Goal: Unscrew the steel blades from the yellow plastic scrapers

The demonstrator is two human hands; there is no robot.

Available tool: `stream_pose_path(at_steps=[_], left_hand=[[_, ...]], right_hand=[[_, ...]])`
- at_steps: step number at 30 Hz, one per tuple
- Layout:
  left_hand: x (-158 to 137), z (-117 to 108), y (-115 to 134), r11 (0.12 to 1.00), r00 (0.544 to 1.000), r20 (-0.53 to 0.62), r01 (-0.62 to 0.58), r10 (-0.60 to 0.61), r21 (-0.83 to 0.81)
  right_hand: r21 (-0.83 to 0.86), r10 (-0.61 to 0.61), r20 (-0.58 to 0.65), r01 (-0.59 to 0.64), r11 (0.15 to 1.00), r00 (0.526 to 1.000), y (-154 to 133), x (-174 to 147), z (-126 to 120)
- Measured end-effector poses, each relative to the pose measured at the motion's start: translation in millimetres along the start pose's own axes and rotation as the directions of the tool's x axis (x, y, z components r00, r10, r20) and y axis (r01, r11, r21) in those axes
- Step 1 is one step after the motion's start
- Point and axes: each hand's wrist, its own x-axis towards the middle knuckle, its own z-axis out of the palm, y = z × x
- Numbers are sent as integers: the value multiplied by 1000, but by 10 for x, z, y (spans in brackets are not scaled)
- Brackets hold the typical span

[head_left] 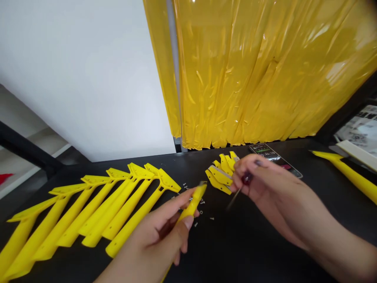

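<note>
My left hand (pixel 165 230) is wrapped round a yellow plastic scraper handle (pixel 192 205), its head pointing up and away from me. A small greyish edge shows at that head's tip. In my right hand (pixel 271 188) is a screwdriver (pixel 246 179) with a dark red grip, its thin blurred shaft pointing down and left, apart from the handle. Loose small screws (pixel 202 202) lie on the black table just beyond my left hand. Behind my right fingers sits a cluster of yellow plates (pixel 216 181), some with grey metal strips, partly hidden.
Several matching yellow handles (pixel 97 212) lie in a slanting row on the left. Another yellow handle (pixel 350 173) is at the far right, near a white strip. A dark flat card or device (pixel 275 159) lies behind my right hand. Yellow plastic sheeting (pixel 250 78) hangs behind the table.
</note>
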Motion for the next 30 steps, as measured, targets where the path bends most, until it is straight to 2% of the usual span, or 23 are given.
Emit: stream_pose_path(at_steps=[1, 2, 4, 6, 9, 12, 15, 17, 19, 22, 24, 26, 30], left_hand=[[7, -37, -19, 972, 989, 16, -144, 144, 186], [16, -68, -46, 891, 959, 56, -279, 278, 357], [35, -105, -110, 660, 872, 156, -457, 463, 595], [45, -113, -171, 481, 817, 203, -497, 539, 722], [44, -102, -220, 362, 797, 186, -451, 575, 816], [38, -94, -220, 340, 810, 179, -420, 558, 841], [38, -97, -209, 358, 837, 204, -421, 508, 833], [40, -100, -210, 373, 849, 205, -415, 487, 830], [45, -102, -220, 377, 849, 186, -402, 494, 835], [61, -101, -237, 371, 847, 163, -385, 507, 845], [84, -114, -238, 374, 856, 152, -367, 494, 852], [113, -159, -223, 384, 867, 127, -340, 482, 859], [160, -343, -141, 400, 877, 23, -243, 481, 884]], right_hand=[[-43, 104, 58, -102, 994, 993, 30, 14, 3], [-106, 202, 111, -190, 976, 973, 68, 17, 11], [-236, 347, 179, -303, 923, 920, 152, 3, 42], [-336, 409, 197, -330, 882, 891, 229, -15, 77], [-414, 428, 186, -324, 850, 885, 312, -4, 96], [-424, 449, 196, -337, 841, 872, 364, 29, 73], [-394, 480, 257, -362, 845, 839, 379, 41, 45], [-389, 477, 275, -357, 849, 835, 349, 52, 23], [-418, 442, 238, -319, 850, 865, 278, 91, -23], [-544, 316, 94, -217, 810, 944, 109, 222, -178], [-683, 210, -16, -164, 712, 978, -11, 337, -349], [-813, 136, -105, -164, 559, 985, -106, 449, -559], [-945, 157, -230, -259, 201, 960, -176, 609, -974]])
